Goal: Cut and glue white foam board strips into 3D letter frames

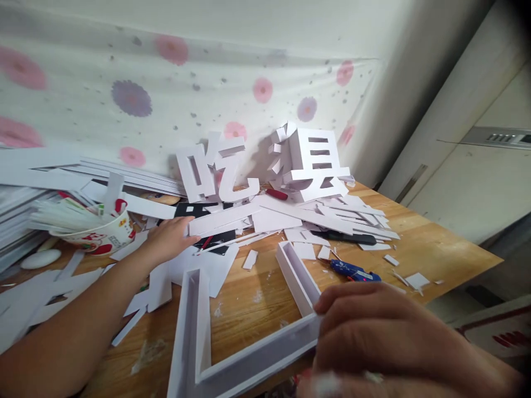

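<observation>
In the front middle stands a U-shaped white foam-board frame [257,354] with raised walls and a hollow channel. My right hand [373,337], partly blurred, has its fingers curled against the frame's right corner; the thumb side is smeared. My left hand [176,237] reaches forward to a pile of offcuts, its fingers and thumb closed round the left end of a white foam-board strip [226,218]. Just beyond my right hand lies a blue hot glue gun [352,271] with a small red light.
Two white three-dimensional characters [319,160] stand against the wall. A paper tub [112,235] holding translucent sticks stands left, beside stacked white boards [25,193]. A red-handled tool [276,194] and a black-handled tool [352,237] lie among scraps. The wooden table [448,249] ends at right.
</observation>
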A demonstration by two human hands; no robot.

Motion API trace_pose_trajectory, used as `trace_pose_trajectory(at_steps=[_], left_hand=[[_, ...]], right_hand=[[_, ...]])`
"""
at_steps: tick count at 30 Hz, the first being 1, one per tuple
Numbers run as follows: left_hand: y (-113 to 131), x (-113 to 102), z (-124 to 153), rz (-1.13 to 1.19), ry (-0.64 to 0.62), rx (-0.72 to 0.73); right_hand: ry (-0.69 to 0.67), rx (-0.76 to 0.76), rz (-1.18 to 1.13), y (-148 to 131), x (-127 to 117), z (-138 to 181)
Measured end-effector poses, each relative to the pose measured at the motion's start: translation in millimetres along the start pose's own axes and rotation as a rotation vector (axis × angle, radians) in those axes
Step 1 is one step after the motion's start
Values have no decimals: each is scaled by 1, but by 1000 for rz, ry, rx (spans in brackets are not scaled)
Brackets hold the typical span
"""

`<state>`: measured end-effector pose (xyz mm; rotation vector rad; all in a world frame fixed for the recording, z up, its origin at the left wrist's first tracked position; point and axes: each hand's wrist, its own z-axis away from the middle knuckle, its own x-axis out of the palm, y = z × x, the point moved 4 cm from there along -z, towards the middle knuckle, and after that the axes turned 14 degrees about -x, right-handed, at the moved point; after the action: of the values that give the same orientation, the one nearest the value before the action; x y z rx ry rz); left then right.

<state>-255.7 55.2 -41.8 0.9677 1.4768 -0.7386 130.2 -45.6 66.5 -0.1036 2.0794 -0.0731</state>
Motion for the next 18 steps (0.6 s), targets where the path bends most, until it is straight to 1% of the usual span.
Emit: trace_pose_trajectory(at_steps=[2,4,8,12,13,15,18], left_hand=[[1,3,-2,-18,-5,-17],[1,3,-2,-27,-1,-28],[1,1,-6,-5,-20,-24],[5,-5,-12,56,-49,-5],[5,-8,-11,71,-33,-3],[6,-18,-3,102,40,3],[5,-38,25,181,203,41]], right_hand=[[49,-42,-10,6,-5,-2],[59,-49,17,13,-7,2],[24,-73,61,27,2,18],[2,-105,102,35,10,23],[11,-101,112,36,11,23],[43,-67,114,40,10,24],[141,82,83,56,7,28]])
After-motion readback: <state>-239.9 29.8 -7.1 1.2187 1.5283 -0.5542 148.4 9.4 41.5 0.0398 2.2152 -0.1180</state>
